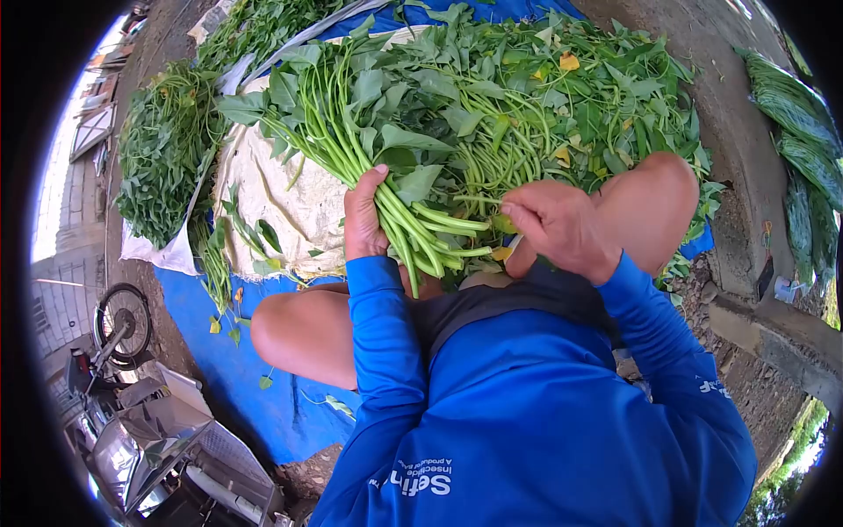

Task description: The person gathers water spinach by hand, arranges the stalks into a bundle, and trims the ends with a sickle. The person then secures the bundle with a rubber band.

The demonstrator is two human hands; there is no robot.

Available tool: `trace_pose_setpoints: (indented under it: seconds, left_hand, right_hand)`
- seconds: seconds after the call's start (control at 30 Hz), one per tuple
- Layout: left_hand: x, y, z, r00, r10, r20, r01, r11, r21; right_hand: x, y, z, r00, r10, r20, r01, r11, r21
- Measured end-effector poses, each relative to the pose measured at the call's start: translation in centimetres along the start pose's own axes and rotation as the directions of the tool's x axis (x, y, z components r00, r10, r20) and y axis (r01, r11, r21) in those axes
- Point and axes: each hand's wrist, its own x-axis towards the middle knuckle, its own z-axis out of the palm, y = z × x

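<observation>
A bunch of long green stems with leaves [386, 189] is in my left hand [364, 211], its thumb over the stems and the cut ends pointing to the lower right. My right hand [562, 227] is closed in a pinch to the right of those ends, with a thin green stem [477, 199] between thumb and fingers. Behind both hands spreads a large heap of loose leafy stems [527, 105] with a few yellow leaves. A pale cloth sack [290, 215] lies under and left of the bunch.
Bundled greens [167, 158] lie at the left on a blue tarp [263, 369]. A parked motorcycle [167, 439] stands at the lower left. Green bundles in plastic [795, 114] are at the far right, beyond a concrete edge [777, 342]. My bent knees flank the work area.
</observation>
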Motion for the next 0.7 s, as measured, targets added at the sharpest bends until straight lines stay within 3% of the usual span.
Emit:
trace_pose_setpoints:
  seconds: [0.03,0.13,0.17,0.2,0.27,0.33,0.43,0.5,0.53,0.63,0.7]
  left_hand:
    - [-0.1,0.1,0.1,1.0,0.005,0.007,-0.005,1.0,0.003]
    - [-0.6,0.0,0.9,0.999,0.023,0.023,-0.025,0.998,0.06]
    - [-0.7,0.0,1.4,0.999,0.04,0.017,-0.042,0.994,0.097]
    - [-2.3,0.7,4.4,0.994,0.109,-0.018,-0.108,0.992,0.061]
    - [-2.2,0.0,5.0,0.984,0.175,0.029,-0.177,0.979,0.101]
    - [-2.5,-0.6,5.8,0.975,0.213,0.057,-0.218,0.971,0.101]
    - [-3.5,-0.3,6.8,0.974,0.223,0.035,-0.225,0.966,0.125]
    - [-3.6,-0.6,5.5,0.978,0.2,0.056,-0.207,0.954,0.215]
    - [-3.4,-0.8,5.0,0.983,0.181,0.017,-0.18,0.956,0.231]
    - [-3.7,-0.7,4.9,0.985,0.166,0.038,-0.17,0.972,0.163]
    - [-3.9,-0.6,4.4,0.988,0.148,0.033,-0.151,0.972,0.178]
  right_hand:
    - [0.8,1.7,-0.8,0.99,0.03,-0.137,-0.056,0.981,-0.187]
    - [3.8,1.5,-2.3,0.934,0.005,-0.358,-0.13,0.936,-0.328]
    - [4.8,0.1,-2.3,0.954,0.164,-0.253,-0.168,0.986,0.006]
    - [5.7,-2.2,-1.5,0.955,0.284,-0.092,-0.238,0.911,0.337]
    - [7.4,-4.4,0.5,1.0,-0.014,0.018,0.004,0.893,0.449]
    - [9.5,-4.7,4.2,0.996,-0.083,-0.026,0.084,0.836,0.542]
    - [13.3,-1.8,8.7,0.962,0.265,0.063,-0.18,0.443,0.879]
    - [14.5,1.4,10.3,0.841,0.522,0.139,-0.32,0.274,0.907]
    - [14.5,2.9,11.4,0.82,0.549,0.158,-0.348,0.26,0.901]
    - [13.4,4.6,13.8,0.86,0.506,0.068,-0.303,0.398,0.866]
    - [13.1,5.1,13.3,0.827,0.556,0.082,-0.346,0.389,0.854]
